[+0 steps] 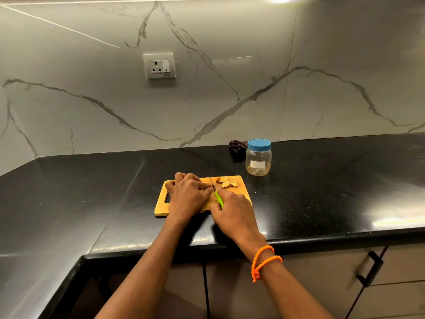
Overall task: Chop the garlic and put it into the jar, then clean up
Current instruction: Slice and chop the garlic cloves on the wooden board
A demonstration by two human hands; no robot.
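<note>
While the right hand (232,209) grips the knife (216,192), the curled left hand (187,196) hides whatever it holds.

Two bare forearms, sleeveless in view; orange beaded bracelet (264,261) looped twice around the right wrist

Wooden chopping board (239,180) lies flat nr front edge of black countertop (322,192), handle slot at its left end. Garlic cloves (226,182), brownish w/ pale cut faces, sit in a small cluster at board's back right corner. Knife (215,191), green handle, short blade, lies mid-board w/ tip pointing to back edge. Clear jar (258,160) w/ blue lid on, white label, upright on counter just behind board's right end, apart from it; looks empty.
</note>
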